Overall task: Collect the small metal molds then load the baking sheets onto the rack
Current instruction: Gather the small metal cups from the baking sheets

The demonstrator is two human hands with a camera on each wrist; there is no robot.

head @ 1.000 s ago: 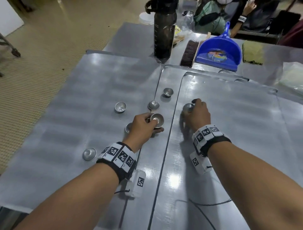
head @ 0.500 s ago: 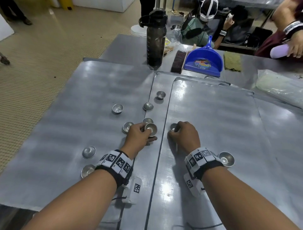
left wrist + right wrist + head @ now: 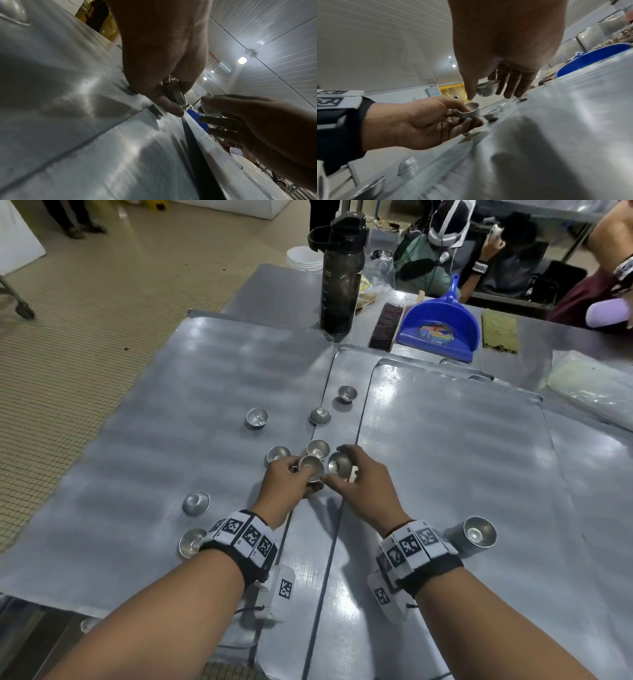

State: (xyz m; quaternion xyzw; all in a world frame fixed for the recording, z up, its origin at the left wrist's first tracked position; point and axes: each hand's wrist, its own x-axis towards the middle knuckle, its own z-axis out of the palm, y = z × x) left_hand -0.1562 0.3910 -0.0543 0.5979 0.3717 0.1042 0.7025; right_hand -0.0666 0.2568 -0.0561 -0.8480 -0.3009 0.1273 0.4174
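Molds nested into a small stack [image 3: 310,469] sit in the left hand [image 3: 286,486], whose fingers and thumb curl around the stacked rims just above the seam between two baking sheets; the right wrist view shows the ridged rims [image 3: 469,113] clearly. Immediately at 3 o'clock of the stack, the right hand [image 3: 364,486] pinches a single mold [image 3: 339,464] between thumb and forefinger, its other fingers hanging loosely extended, the mold raised a little off the metal and close beside the stack.

Loose molds lie around the hands on the left baking sheet [image 3: 137,440]: one at 12 o'clock [image 3: 318,448], one at 10 o'clock [image 3: 278,454], three farther off toward 11 and 12 o'clock [image 3: 257,417] [image 3: 320,416] [image 3: 347,393], and two at 8 o'clock, near the left wrist [image 3: 195,503] [image 3: 191,542]. Another mold [image 3: 479,531] rests on the right baking sheet [image 3: 462,446] at 4 o'clock, beside the right wristband.

At the far end of the surface [image 3: 274,292] stand a dark water bottle [image 3: 340,272], a brush [image 3: 383,326], a blue dustpan [image 3: 440,328] and a green cloth [image 3: 499,330].
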